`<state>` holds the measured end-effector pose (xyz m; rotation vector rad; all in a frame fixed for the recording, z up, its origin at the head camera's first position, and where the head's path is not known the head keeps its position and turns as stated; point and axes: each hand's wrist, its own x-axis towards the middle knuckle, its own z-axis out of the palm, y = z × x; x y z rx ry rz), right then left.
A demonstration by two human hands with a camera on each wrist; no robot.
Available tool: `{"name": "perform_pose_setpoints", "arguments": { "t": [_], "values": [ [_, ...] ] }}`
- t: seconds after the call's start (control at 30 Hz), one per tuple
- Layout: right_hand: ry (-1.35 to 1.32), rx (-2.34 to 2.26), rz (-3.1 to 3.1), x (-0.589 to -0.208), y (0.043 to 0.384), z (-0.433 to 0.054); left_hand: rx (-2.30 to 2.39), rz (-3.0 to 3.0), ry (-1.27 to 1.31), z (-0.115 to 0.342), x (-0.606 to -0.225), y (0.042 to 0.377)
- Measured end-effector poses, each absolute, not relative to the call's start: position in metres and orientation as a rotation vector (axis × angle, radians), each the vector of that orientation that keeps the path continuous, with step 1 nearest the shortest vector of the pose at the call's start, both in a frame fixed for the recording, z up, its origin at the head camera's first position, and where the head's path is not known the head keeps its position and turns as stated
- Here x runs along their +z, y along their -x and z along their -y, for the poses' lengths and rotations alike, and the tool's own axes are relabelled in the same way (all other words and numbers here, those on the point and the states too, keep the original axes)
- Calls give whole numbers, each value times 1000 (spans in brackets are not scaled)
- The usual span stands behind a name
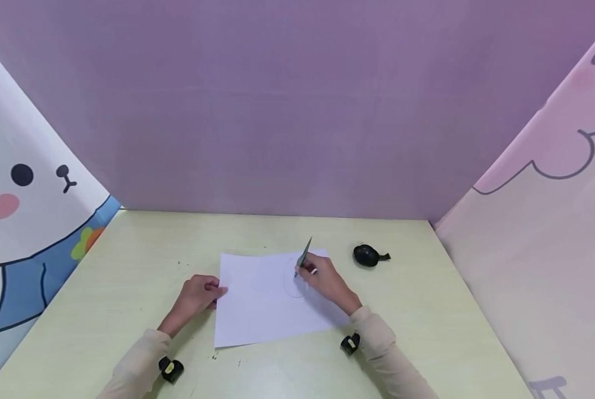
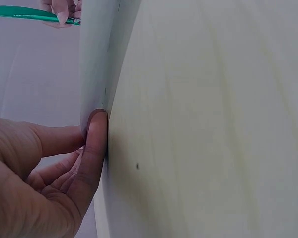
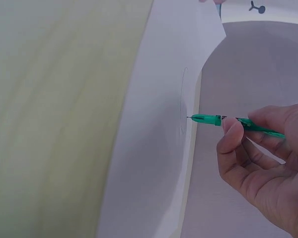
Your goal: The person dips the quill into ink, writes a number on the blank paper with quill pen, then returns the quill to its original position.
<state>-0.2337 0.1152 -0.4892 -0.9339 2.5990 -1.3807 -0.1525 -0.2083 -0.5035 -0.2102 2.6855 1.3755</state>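
A white sheet of paper (image 1: 252, 302) lies on the table, its near edge slightly lifted. My left hand (image 1: 198, 296) pinches the sheet's left edge; in the left wrist view the thumb is on one side of the paper and a finger (image 2: 93, 144) goes behind it. With my right hand (image 1: 327, 280) I hold a green pen (image 3: 206, 119) between thumb and fingers, its tip down at the paper's right half. A thin, rounded pen line (image 1: 295, 297) curves there. In the head view the pen (image 1: 303, 257) leans, upper end away from me.
A black rounded object with a short tab (image 1: 365, 255) lies to the right beyond the paper. The pale table (image 1: 417, 310) meets a purple wall (image 1: 277, 111) at the back and printed cartoon panels at both sides. Black wrist devices (image 1: 171, 369) sit below both sleeves.
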Motion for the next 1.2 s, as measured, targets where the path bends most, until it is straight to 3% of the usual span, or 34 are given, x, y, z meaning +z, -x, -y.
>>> {"name": "perform_pose_setpoints", "arguments": {
  "t": [1.2],
  "values": [
    [966,-1359,-2579,-494,233,-108,1356,-2700,235,204,-499,151]
  ]
}}
